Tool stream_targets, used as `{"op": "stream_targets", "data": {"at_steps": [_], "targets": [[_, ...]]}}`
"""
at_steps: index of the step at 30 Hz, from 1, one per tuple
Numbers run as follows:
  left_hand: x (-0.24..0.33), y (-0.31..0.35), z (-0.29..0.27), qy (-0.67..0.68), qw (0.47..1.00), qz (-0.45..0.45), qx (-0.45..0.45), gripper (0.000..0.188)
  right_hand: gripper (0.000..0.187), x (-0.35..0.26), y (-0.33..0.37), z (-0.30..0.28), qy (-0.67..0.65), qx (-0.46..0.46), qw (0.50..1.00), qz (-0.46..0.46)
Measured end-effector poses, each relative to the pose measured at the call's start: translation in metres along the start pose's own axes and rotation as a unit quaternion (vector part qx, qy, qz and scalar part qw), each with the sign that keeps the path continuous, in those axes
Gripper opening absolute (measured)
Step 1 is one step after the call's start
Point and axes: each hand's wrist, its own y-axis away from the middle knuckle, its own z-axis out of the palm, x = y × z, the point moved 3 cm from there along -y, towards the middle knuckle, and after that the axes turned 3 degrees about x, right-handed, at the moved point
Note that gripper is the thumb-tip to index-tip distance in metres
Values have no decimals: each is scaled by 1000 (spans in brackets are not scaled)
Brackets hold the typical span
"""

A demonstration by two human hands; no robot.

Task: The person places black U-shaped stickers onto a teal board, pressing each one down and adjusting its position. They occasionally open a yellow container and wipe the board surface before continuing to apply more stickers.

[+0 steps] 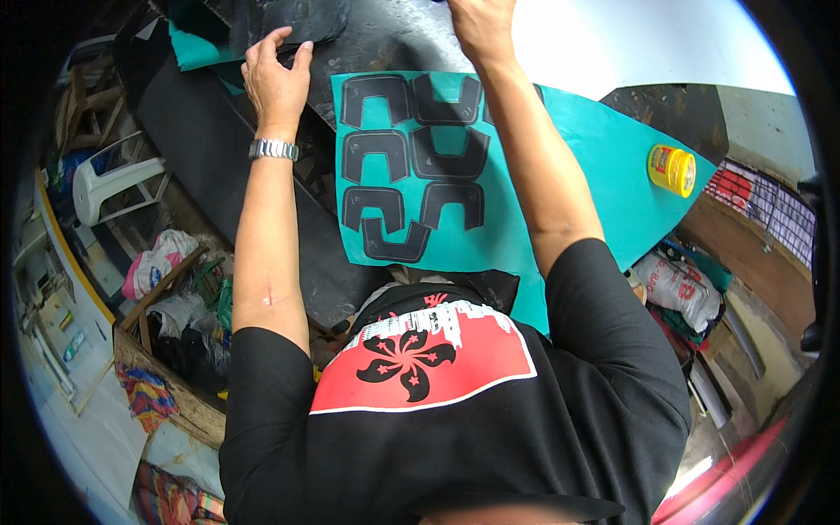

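Already, at least 8 black U-shaped pieces lie on the teal sheet; remainder unclear. Left hand: fingers spread; right hand: cropped, I can't tell.

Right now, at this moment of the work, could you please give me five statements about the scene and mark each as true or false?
1. Black U-shaped pieces lie on a teal sheet. True.
2. The jar is left of those pieces. False: it is to their right.
3. The left hand is clenched. False: it is open.
4. A white stool is on the person's left. True.
5. The right hand is fully visible. False: the picture's upper edge cuts it.
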Motion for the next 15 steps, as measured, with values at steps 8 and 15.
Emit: {"op": "stream_targets", "data": {"at_steps": [8,15], "targets": [[142,92,26,581,700,-150,-387,59,59,-86,124,-92,12,-43,977,209],[168,164,40,467,698,-224,-494,25,69,-86,199,-138,18,44,933,357]]}}
